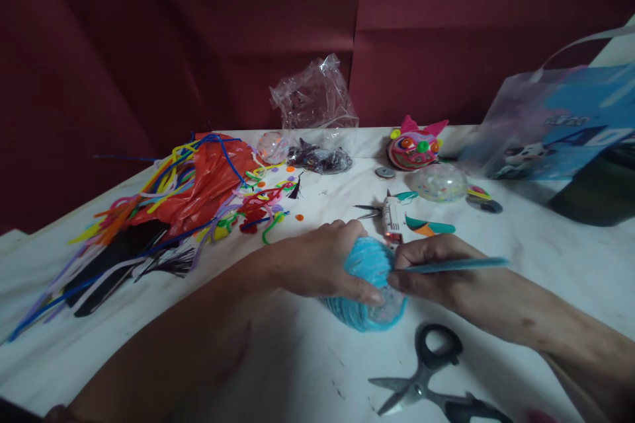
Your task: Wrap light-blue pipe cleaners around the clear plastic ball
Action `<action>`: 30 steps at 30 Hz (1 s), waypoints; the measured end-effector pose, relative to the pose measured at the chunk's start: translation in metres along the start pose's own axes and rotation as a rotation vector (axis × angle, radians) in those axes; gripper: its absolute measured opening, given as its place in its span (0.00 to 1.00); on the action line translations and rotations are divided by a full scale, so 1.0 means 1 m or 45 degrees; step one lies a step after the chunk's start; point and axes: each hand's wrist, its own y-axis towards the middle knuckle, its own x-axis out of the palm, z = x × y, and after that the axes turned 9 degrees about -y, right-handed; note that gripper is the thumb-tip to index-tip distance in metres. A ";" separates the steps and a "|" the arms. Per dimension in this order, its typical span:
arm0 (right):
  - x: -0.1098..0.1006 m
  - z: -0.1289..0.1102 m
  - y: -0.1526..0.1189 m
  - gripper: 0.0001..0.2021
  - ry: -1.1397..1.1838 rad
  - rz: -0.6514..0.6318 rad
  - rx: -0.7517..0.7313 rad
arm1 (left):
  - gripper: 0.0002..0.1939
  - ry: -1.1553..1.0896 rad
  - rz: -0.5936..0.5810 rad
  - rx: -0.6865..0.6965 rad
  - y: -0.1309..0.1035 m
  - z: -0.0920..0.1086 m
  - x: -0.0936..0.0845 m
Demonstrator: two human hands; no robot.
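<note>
A clear ball wrapped in light blue pipe cleaner (370, 261) rests on the table in front of me. Around its left side and top, my left hand (325, 261) is closed, thumb pressing near a bare see-through patch (389, 304). Between the thumb and fingers of my right hand (431, 271) is pinched a light blue pipe cleaner (466, 266), its free end pointing right and its other end at the ball. Just beyond the ball lies a white glue gun (391, 215) with green-handled pliers (429, 225). Dark-handled scissors (419, 386) lie opened nearest me.
At left are piled colourful pipe cleaners (163, 178), a red plastic bag (208, 185) and a black phone-like slab (119, 264). Behind stand a clear plastic bag (317, 99), a pink decorated lion-like head (414, 145), a clear speckled ball (439, 183) and a blue printed bag (560, 125).
</note>
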 end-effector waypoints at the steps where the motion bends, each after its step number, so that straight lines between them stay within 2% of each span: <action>1: -0.001 0.000 0.000 0.17 0.003 -0.001 0.001 | 0.30 -0.002 0.002 -0.004 0.000 0.000 0.000; 7: -0.002 -0.002 0.001 0.16 0.029 -0.024 0.016 | 0.28 0.021 0.043 -0.003 -0.001 0.002 0.001; 11: -0.003 -0.003 0.002 0.16 0.051 0.011 0.023 | 0.28 -0.061 0.018 0.016 0.000 0.000 -0.001; 13: -0.004 -0.003 0.002 0.16 0.065 0.011 0.024 | 0.28 -0.120 -0.040 0.049 0.001 -0.002 -0.003; 16: -0.006 -0.002 0.003 0.16 0.078 -0.018 0.020 | 0.34 -0.132 -0.095 0.118 0.003 -0.005 -0.005; 19: -0.006 0.000 0.003 0.16 0.084 -0.006 0.001 | 0.42 -0.076 -0.009 0.134 0.004 -0.007 -0.001; 24: -0.005 0.002 0.004 0.15 0.098 0.014 -0.002 | 0.38 -0.109 -0.001 0.082 0.006 -0.006 0.003; 30: -0.006 0.001 0.006 0.15 0.113 -0.006 -0.002 | 0.40 -0.208 -0.067 0.129 0.008 -0.011 -0.004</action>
